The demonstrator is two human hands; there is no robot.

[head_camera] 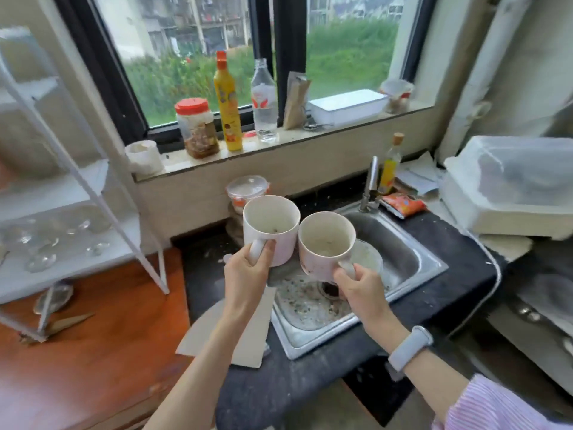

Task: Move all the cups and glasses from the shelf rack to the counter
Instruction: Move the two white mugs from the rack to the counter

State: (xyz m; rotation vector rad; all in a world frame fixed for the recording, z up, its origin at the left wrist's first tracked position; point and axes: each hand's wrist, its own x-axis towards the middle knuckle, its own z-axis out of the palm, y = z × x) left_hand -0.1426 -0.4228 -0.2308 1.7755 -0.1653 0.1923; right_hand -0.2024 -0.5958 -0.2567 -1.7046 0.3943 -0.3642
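Dark desk (459,243) running under the window | we are gripping the left mug (271,228) with our left hand (248,271) | our right hand (359,283) is clutching the right mug (325,243) over the sink (412,259)

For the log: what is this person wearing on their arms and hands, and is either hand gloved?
Both hands are bare, no gloves or rings visible. The left hand and its forearm are uncovered as far as the frame shows. The right hand has a pale grey-lilac wristband, smooth and rounded like a fitness tracker, on the wrist. Above it, a pink-and-white striped sleeve covers the right forearm.
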